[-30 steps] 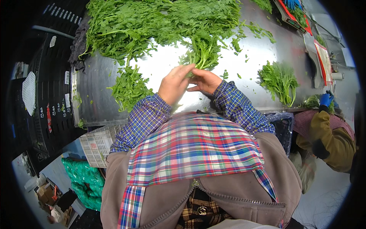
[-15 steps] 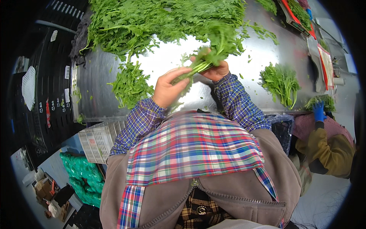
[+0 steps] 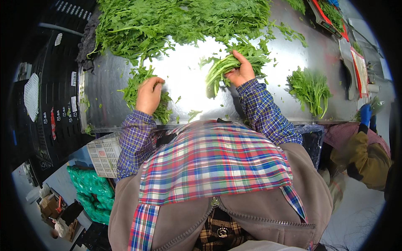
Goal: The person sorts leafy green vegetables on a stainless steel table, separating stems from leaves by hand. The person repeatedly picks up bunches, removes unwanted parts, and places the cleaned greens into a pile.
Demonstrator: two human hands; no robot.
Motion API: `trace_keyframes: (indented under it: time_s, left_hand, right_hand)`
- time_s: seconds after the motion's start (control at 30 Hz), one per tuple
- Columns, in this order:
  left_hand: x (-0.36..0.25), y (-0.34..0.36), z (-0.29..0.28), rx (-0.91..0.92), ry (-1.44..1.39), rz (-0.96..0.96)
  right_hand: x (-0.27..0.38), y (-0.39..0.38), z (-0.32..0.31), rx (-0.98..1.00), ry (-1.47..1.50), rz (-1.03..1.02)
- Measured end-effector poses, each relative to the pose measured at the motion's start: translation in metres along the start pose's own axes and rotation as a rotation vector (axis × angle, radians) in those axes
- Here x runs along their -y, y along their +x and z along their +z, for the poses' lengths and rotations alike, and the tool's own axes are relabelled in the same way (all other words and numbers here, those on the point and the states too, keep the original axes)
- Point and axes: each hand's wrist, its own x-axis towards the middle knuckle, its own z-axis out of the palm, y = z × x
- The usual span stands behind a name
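Note:
My right hand [image 3: 241, 71] is closed round a bunch of leafy chrysanthemum greens [image 3: 223, 67] above the metal table. The stems point to the lower left, and the leaves fan out to the upper right. At the left, my left hand [image 3: 150, 94] hovers over a small heap of loose greens [image 3: 135, 88], partly hiding it. Its fingers are bent, with a small gap between thumb and fingertips and nothing visible in them. A loose leaf [image 3: 194, 114] lies close to the table's front edge.
A large pile of greens [image 3: 180, 21] covers the table's far side. A separate bunch [image 3: 310, 92] lies at right, near a scale [image 3: 324, 19]. Black crates [image 3: 54, 100] stand at left, a white crate [image 3: 102, 154] below. A co-worker's blue-gloved hand [image 3: 365, 115] is at far right.
My left hand has left the bunch and moved left to the small heap. The bunch stays in my right hand, its stems now drooping lower. The co-worker's gloved hand has shifted right.

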Motion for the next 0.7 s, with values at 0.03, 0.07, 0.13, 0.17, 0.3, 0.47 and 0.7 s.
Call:
trace_keyframes:
  time_s: [0.03, 0.07, 0.13, 0.17, 0.3, 0.47, 0.7]
  left_hand:
    - [-0.002, -0.002, -0.003, -0.036, 0.136, 0.108]
    - [-0.006, -0.005, -0.005, -0.076, 0.272, 0.215]
    - [-0.018, -0.011, 0.0, -0.156, 0.55, 0.428]
    - [-0.025, -0.014, 0.006, -0.221, 0.682, 0.546]
    - [-0.041, 0.004, 0.055, 0.194, -0.183, 0.186]
    - [-0.025, 0.023, 0.066, 0.207, -0.276, 0.113]
    - [-0.017, 0.014, 0.042, 0.178, -0.006, 0.249]
  right_hand:
    - [-0.003, -0.003, 0.001, 0.011, 0.039, 0.032]
    - [-0.007, -0.006, 0.004, 0.023, 0.077, 0.067]
    - [-0.016, -0.01, 0.012, 0.013, 0.075, 0.106]
    - [-0.02, -0.012, 0.015, 0.053, 0.078, 0.121]
    - [-0.037, -0.021, 0.021, 0.158, 0.158, 0.292]
    - [-0.033, -0.029, 0.014, 0.149, -0.062, 0.3]
    - [-0.034, -0.032, 0.013, 0.207, 0.199, 0.351]
